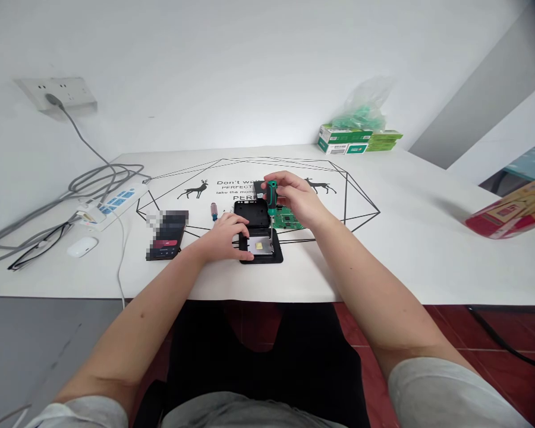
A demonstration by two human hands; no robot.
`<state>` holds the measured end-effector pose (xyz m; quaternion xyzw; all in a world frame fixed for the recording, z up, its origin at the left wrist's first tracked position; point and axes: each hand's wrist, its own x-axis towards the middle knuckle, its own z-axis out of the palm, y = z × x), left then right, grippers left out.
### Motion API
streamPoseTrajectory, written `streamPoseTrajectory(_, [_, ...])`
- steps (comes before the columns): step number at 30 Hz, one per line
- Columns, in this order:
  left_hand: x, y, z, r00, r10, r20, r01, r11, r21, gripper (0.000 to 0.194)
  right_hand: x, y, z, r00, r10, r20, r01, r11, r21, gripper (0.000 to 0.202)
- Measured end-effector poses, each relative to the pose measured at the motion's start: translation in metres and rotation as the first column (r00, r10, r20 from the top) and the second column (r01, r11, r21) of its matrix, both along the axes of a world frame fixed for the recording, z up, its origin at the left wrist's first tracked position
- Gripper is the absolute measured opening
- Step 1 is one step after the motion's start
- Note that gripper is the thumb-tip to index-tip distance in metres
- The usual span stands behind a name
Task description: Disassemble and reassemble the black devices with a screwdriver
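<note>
My right hand (294,197) grips a green and black screwdriver (271,199), held upright. Its shaft points down at the right side of a silver metal plate (261,245) with a yellowish square on it. The plate lies in a black casing (277,255). Fingers of my left hand (226,238) are wrapped round the casing's left edge. Just behind is an open black shell (252,213), and a green circuit board (288,220) lies partly behind the screwdriver and my right hand. The screwdriver's tip is too small to make out.
A small screwdriver (214,211) and a phone (167,235) lie to the left. Farther left are a white case (82,246), glasses (38,248), a power strip (116,205) and cables. Green boxes (345,135) stand at the back right; a red and yellow package (508,211) is far right.
</note>
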<state>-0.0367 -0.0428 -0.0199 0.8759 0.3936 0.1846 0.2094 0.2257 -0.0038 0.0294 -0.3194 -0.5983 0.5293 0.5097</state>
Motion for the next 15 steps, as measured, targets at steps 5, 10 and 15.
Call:
streamPoseTrajectory(5, [-0.0004, 0.0010, -0.0019, 1.000, 0.004, -0.001, -0.004, 1.000, 0.005, 0.046, 0.0005, -0.0001, -0.0023, 0.999, 0.052, 0.016, -0.054, 0.986, 0.159, 0.034])
streamPoseTrajectory(10, [-0.0014, 0.0017, -0.0034, 1.000, -0.004, -0.001, 0.004, 1.000, 0.016, 0.046, 0.0021, 0.0024, -0.0047, 0.998, 0.053, -0.021, -0.048, 0.980, 0.194, 0.041])
streamPoseTrajectory(15, [-0.0024, 0.0009, -0.0033, 1.000, -0.012, 0.007, 0.012, 1.000, 0.007, 0.048, 0.0039, 0.0015, -0.0026, 0.998, 0.017, -0.065, -0.006, 0.985, 0.170, 0.040])
